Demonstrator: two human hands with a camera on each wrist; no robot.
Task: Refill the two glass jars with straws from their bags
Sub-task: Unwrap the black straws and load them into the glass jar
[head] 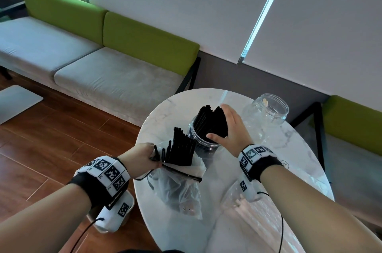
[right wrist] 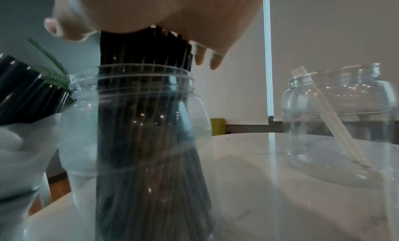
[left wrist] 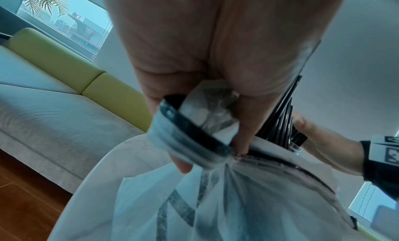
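On the round marble table (head: 279, 149) stands a clear jar (head: 203, 143) with a thick bundle of black straws (head: 213, 122) upright in it. My right hand (head: 229, 126) grips that bundle from the right, thumb near me and fingers on its far side; the right wrist view shows the palm (right wrist: 172, 11) over the straw tops (right wrist: 142, 46) above the jar (right wrist: 134, 125). My left hand (head: 140, 155) pinches the mouth of a translucent bag (head: 177, 188), and more black straws (head: 182, 149) stick out of it. A second jar (head: 266, 112) holds a white straw (right wrist: 330, 118).
A second clear bag with white straws (head: 241, 201) lies on the near right of the table, under my right forearm. A grey and green bench (head: 103, 66) runs along the wall to the left. Wooden floor (head: 51, 139) lies below the table's left edge.
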